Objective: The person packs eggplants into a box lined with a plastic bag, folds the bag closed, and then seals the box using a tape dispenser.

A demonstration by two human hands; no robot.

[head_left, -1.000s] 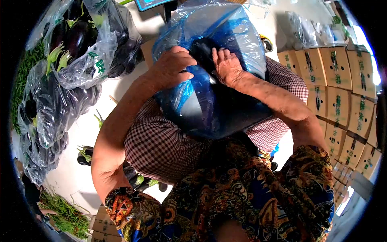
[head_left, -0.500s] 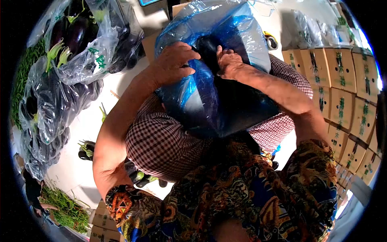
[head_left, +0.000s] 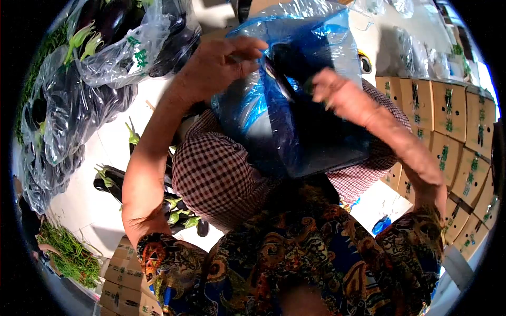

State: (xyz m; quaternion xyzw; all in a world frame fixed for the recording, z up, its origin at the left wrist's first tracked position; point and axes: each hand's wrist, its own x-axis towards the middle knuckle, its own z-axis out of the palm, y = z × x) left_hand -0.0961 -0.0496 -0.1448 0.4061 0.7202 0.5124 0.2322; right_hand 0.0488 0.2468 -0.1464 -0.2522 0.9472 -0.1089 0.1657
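A translucent blue plastic bag (head_left: 250, 113) lines a box between my knees, its mouth spread wide. The inside is dark, and a glossy, dark purple shape (head_left: 282, 81) shows there, perhaps an eggplant. At the bag's left rim is my left hand (head_left: 219, 66), fingers bent and thumb apart from them; I see nothing held in it. My right hand (head_left: 337, 95) hovers over the right part of the opening, its fingers smeared by motion. Several loose eggplants (head_left: 112, 181) with green stems lie on the white floor by my left leg.
Clear bags of eggplants (head_left: 68, 116) fill the left side. Green, thin vegetables (head_left: 68, 255) are heaped at lower left. Printed cardboard boxes (head_left: 448, 110) are stacked on the right, with more boxes (head_left: 124, 284) at lower left. A tape roll (head_left: 365, 62) lies beyond my right knee.
My right hand has drawn back from inside the bag, toward the right. My left hand has shifted slightly up along the rim. The whole view has tilted a little, showing more loose eggplants.
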